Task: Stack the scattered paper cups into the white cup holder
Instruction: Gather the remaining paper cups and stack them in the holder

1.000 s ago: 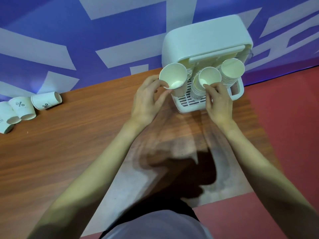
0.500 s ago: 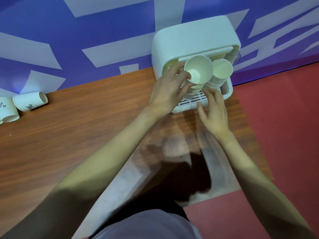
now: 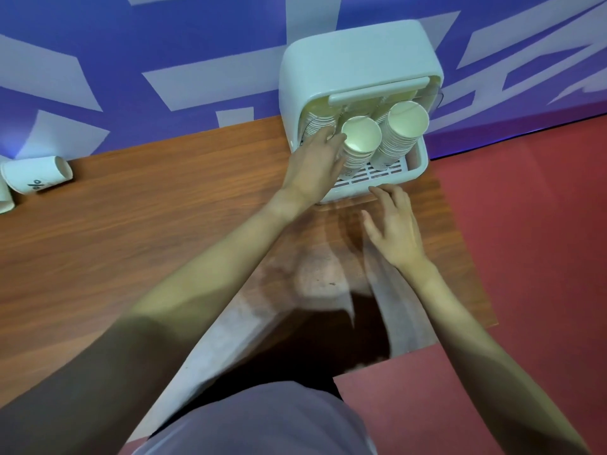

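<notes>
Three stacks sit in the white cup holder (image 3: 358,64), which stands at the far right corner of our wooden table (image 3: 147,231), against the blue-and-white wall (image 3: 164,44). Going down in size: the tall right stack (image 3: 399,136), the middle stack (image 3: 359,144), and a left stack (image 3: 318,121) mostly hidden under the holder's hood. Our left hand (image 3: 317,169) is against the left side of the middle stack, fingers fairly straight and touching it; we can't tell if any finger wraps the top cup, so we read it as a steadying touch, not a grip. Our right hand (image 3: 395,224) hovers over the table just in front of the holder's slatted tray (image 3: 377,175), fingers spread and relaxed, holding nothing. One loose cup (image 3: 36,175) lies on its side at the far left edge of the table, with a sliver of another cup (image 3: 5,200) cut off by the frame beside it. Risks: the top cup on the middle stack may be seated crooked, and pulling our left hand away sideways could tip that stack into the tall one, which already leans. The loose cup can roll off the left edge if bumped. Only readable print: a "%" mark on the loose cup; print on the stacks is too small.
</notes>
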The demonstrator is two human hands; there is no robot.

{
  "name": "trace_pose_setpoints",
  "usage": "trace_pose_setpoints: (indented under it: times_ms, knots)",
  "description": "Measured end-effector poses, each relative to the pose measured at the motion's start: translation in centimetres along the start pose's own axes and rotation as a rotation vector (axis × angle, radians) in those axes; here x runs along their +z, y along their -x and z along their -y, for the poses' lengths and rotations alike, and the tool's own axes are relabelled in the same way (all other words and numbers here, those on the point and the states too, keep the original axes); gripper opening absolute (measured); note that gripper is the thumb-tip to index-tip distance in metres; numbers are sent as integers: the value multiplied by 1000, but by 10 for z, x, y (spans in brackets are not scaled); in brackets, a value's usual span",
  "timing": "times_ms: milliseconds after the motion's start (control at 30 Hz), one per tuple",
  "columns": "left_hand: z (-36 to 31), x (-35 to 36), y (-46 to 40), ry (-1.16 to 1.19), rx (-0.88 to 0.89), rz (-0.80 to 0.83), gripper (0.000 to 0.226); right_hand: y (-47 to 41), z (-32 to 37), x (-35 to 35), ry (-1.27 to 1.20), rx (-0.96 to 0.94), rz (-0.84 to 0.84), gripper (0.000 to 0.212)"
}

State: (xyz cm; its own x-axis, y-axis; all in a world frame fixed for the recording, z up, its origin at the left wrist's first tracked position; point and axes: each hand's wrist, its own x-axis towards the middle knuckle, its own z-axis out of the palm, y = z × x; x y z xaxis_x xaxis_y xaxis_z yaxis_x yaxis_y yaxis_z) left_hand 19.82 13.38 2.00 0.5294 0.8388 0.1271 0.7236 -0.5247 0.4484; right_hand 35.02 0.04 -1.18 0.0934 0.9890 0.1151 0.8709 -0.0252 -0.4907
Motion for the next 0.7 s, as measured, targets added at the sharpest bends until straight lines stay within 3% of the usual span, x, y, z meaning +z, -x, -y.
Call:
trace_pose_setpoints:
  times_ms: [200,300,400,700]
  knots:
    - [50,-3,91,11,-129,60,41,10,30,22,-6,-30,158,53]
    - [83,-5,157,-59,-277,94,55,17,54,43,27,-102,279,58]
    - [113,-18,216,-52,-423,27,64,23,85,68,54,-150,390,58]
    - [195,-74,336,-65,-678,-131,63,19,213,144,164,-404,572,59]
